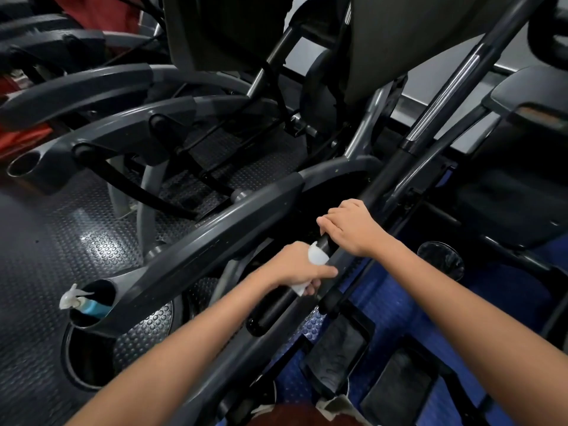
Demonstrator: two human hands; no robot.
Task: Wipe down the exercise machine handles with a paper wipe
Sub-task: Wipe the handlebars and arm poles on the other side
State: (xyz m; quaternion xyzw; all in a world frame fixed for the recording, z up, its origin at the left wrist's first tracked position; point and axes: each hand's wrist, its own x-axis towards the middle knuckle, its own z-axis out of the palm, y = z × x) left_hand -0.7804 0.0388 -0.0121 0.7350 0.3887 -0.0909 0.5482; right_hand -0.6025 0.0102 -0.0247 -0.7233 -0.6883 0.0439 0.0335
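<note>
**Left grip wrapped on the handle, wipe under the palm**

Grip first: the left hand [296, 265] is curled around the black moving handle [282, 299] of the elliptical, fingers pressed together around the bar with the white paper wipe [318, 256] pinched between palm and handle. One tuft of wipe pokes out above the hand, another below the fingers. The right hand [350, 226] clasps the same handle just above, bare, fingers closed over the bar, apparently steadying it.

Judging progress: the wipe sits on the lower stretch of the handle, near its free end, so the wiping looks to be underway on this bar. Nothing shows which parts are already clean; the black surface gives no wet sheen I can trust. The upper run of the handle, past the right hand toward the chrome section [445, 93], carries no wipe at present. The grey curved side rail [215, 229] beside the hands, and the matching rails on the machines further left, are also untouched by either hand now.

A spray bottle [81, 302] with blue liquid stands in the cup holder [92, 315] at the near end of the side rail, well apart from both hands, so more cleaning seems planned. My estimate: early to middle, with other handles left.
</note>
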